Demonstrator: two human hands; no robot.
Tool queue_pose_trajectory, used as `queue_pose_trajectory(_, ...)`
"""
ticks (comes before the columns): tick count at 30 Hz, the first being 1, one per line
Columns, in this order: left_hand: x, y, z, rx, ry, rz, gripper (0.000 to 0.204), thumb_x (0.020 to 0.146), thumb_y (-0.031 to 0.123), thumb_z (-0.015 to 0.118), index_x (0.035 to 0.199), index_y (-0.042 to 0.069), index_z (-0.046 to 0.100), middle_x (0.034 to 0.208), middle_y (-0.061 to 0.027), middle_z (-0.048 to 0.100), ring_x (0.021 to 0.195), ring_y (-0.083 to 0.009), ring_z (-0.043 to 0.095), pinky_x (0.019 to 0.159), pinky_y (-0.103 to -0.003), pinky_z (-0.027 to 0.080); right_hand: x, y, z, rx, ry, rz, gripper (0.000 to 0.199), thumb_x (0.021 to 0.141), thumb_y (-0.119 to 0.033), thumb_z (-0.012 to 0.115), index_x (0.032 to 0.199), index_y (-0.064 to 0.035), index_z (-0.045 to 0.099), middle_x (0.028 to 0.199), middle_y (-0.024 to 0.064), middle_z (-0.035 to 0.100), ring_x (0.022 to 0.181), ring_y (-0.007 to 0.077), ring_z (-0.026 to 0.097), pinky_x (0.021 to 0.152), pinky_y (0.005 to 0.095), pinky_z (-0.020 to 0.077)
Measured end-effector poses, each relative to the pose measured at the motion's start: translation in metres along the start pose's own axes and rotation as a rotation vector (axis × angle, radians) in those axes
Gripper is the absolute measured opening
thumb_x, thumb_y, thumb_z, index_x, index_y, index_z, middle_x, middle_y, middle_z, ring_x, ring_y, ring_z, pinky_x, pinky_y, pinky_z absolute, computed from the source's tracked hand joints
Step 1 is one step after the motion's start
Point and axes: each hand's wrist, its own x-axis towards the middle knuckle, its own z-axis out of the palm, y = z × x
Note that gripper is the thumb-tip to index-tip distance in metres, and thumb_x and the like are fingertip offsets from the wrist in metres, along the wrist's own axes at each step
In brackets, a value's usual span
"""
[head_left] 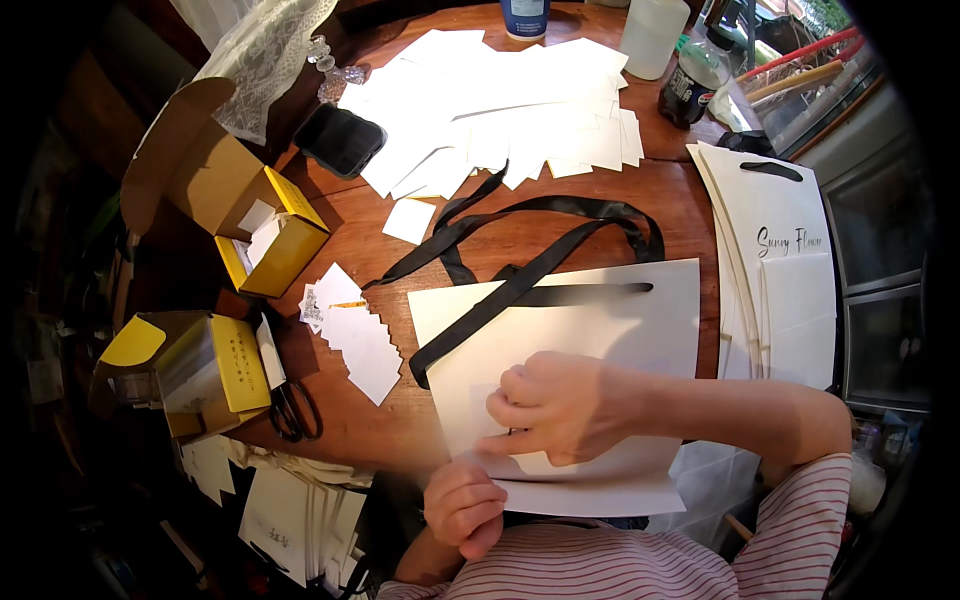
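A flat white paper bag (600, 330) with black ribbon handles (540, 240) lies on the round wooden table (350, 215) in front of me. My right hand (555, 405) rests on the bag's near part, fingers curled and pressing down on the paper. My left hand (462, 505) is at the bag's near left corner, fingers curled around the paper edge. A row of small white cards (362, 335) lies fanned out to the left of the bag.
Many white paper sheets (500, 110) cover the far side. A stack of white bags (775, 260) lies at the right. Open yellow-and-brown boxes (245, 215) (195, 370), black scissors (292, 410), a black phone (340, 140), a dark bottle (695, 80) and a white cup (652, 35) stand around.
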Motion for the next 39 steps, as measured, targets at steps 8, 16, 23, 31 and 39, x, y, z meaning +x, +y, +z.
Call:
queue_pose_trajectory(8,0.001,-0.006,0.007,-0.044,0.056,0.027,0.037,0.095,0.031,0.044,0.074,0.002,0.051,0.059,-0.0061,0.058,0.044,-0.0199,0.050,0.040,-0.030,0.042,0.005,-0.019,0.012,-0.099,-0.079,-0.035,0.037,0.079,-0.031,0.060,0.111,-0.0149,0.062,0.111,0.0044,0.055,0.105,0.0199,0.050,0.083,0.0327,0.0390)
queue_pose_trajectory(16,-0.004,-0.002,0.001,0.078,-0.025,-0.045,0.034,0.083,0.028,0.068,0.068,0.007,0.045,0.058,-0.0026,0.054,0.046,-0.0188,0.048,0.044,-0.029,0.038,-0.014,0.006,-0.013,-0.018,-0.055,0.424,0.049,0.090,-0.033,0.056,0.136,-0.0160,0.051,0.146,0.0052,0.043,0.139,0.0295,0.032,0.116,0.0471,0.0200)
queue_pose_trajectory(23,0.007,-0.003,0.014,0.062,-0.001,-0.142,0.044,0.087,0.032,0.070,0.062,0.007,0.044,0.053,-0.0035,0.048,0.045,-0.0165,0.044,0.044,-0.026,0.036,-0.033,-0.028,-0.020,-0.089,0.080,0.359,0.050,0.085,-0.022,0.060,0.129,0.0024,0.052,0.139,0.0155,0.048,0.136,0.0276,0.038,0.113,0.0424,0.0273)
queue_pose_trajectory(31,-0.006,-0.004,0.013,0.136,0.106,-0.323,0.018,0.074,-0.007,0.052,0.062,0.003,0.042,0.054,-0.0075,0.047,0.046,-0.0175,0.046,0.044,-0.025,0.037,-0.074,-0.051,-0.026,0.126,-0.072,0.447,0.074,0.083,-0.040,0.062,0.141,-0.0002,0.038,0.150,0.0144,0.035,0.140,0.0271,0.030,0.114,0.0415,0.0260)
queue_pose_trajectory(39,-0.002,-0.003,0.020,0.144,0.162,-0.353,0.022,0.074,-0.008,0.053,0.060,0.003,0.040,0.052,-0.0042,0.040,0.046,-0.0127,0.038,0.043,-0.025,0.030,-0.142,-0.052,-0.065,-0.169,-0.240,0.679,0.078,0.087,-0.052,0.052,0.142,0.0008,0.037,0.148,0.0127,0.037,0.143,0.0210,0.025,0.119,0.0384,0.0125)
